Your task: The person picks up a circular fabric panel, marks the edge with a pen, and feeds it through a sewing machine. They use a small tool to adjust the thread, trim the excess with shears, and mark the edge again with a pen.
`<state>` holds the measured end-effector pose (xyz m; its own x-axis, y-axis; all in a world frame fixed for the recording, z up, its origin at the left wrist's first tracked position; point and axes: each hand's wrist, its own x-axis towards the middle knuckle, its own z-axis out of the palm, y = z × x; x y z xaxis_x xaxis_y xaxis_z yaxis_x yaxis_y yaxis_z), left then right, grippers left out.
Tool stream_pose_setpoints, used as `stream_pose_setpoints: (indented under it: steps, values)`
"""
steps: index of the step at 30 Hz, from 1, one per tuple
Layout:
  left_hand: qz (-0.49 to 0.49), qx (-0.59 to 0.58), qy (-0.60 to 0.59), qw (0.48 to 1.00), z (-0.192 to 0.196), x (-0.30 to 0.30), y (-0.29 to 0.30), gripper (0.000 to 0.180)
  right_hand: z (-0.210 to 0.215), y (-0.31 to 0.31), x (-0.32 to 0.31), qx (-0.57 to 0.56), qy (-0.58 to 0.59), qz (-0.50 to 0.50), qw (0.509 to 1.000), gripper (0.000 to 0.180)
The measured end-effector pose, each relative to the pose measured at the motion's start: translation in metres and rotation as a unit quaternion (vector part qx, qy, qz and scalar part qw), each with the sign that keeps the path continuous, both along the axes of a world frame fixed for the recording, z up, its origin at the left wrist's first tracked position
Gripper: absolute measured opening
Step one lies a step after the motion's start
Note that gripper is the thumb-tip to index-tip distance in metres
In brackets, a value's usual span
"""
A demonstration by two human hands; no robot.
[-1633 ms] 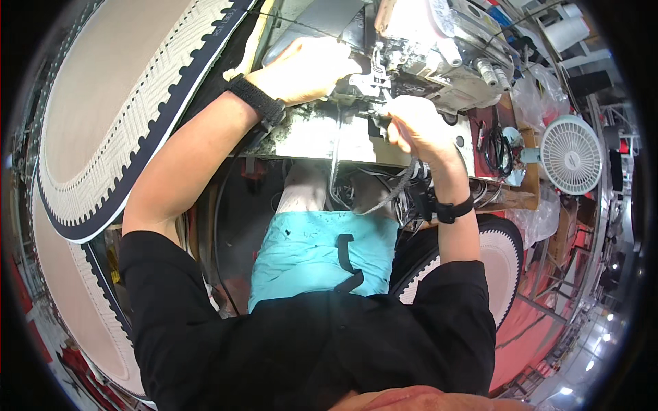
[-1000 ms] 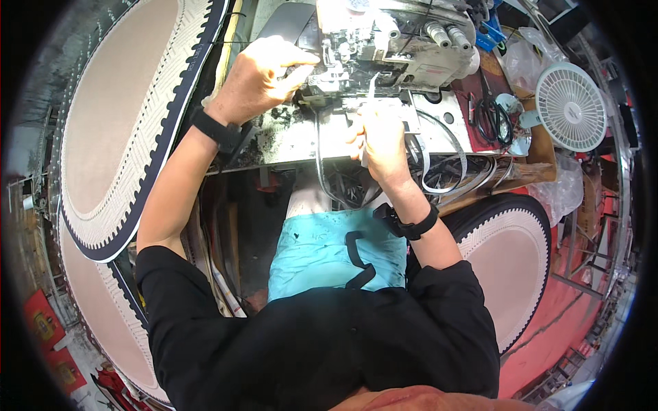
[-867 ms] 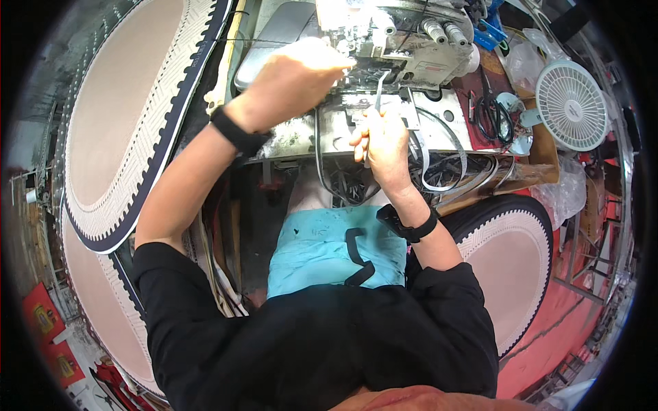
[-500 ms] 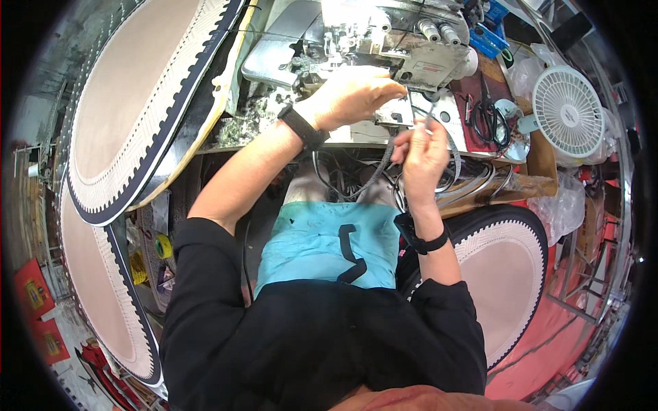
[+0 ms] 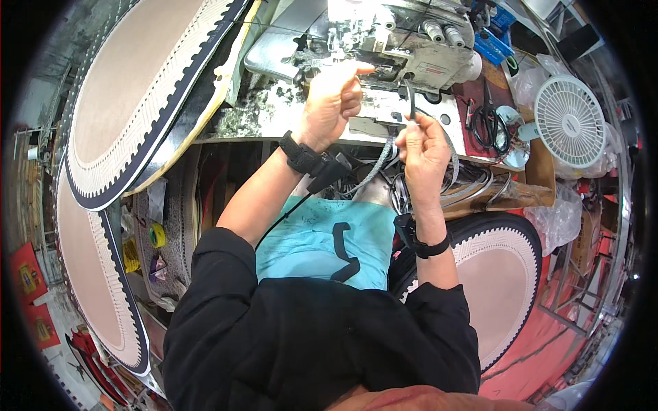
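My left hand [image 5: 332, 103] is raised in front of the grey sewing machine [image 5: 404, 34]. Its fingers are curled and its index finger reaches out to the machine's front. I see nothing in it. Just to the right, my right hand [image 5: 421, 144] pinches a thin dark tool [image 5: 410, 103] that points up toward the machine. A grey woven strip [image 5: 373, 171] hangs from under my right hand down toward my lap. Both wrists wear black bands.
Large oval mats with dark toothed borders lie at the left [image 5: 130, 89], the lower left [image 5: 89, 274] and the right [image 5: 500, 274]. A white fan [image 5: 569, 120] stands at the right, with scissors [image 5: 486, 116] on the table beside the machine. Cables hang under the table edge.
My left hand has come away from the machine's left side and moved right, close to my right hand. My right hand has lifted, with the tool upright.
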<state>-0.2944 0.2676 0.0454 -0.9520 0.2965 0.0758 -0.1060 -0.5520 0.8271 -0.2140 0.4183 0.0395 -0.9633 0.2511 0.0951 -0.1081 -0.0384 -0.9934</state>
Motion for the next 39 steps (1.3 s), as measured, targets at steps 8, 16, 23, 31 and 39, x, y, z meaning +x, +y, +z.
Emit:
stream_pose_setpoints:
  steps: [8,16,23,31,39]
  values:
    - [-0.03,0.101,-0.121,0.987,-0.012,0.003,-0.009,0.049,0.007,-0.016,-0.009,0.25,0.029,0.063,0.966,0.019]
    - [-0.042,0.059,-0.079,0.994,-0.012,0.005,-0.01,0.084,0.01,-0.025,-0.023,0.316,0.11,0.058,0.941,0.012]
    - [-0.026,-0.01,-0.05,0.998,-0.017,0.005,-0.011,0.089,0.009,-0.027,-0.029,0.338,0.109,0.056,0.933,0.009]
    - [0.011,-0.098,0.001,0.995,-0.029,0.005,-0.011,0.078,0.002,-0.017,-0.041,0.267,-0.005,0.13,0.955,0.013]
    - [0.129,-0.119,0.185,0.967,-0.049,0.006,0.001,0.056,-0.002,-0.012,-0.075,-0.141,-0.118,0.189,0.965,0.018]
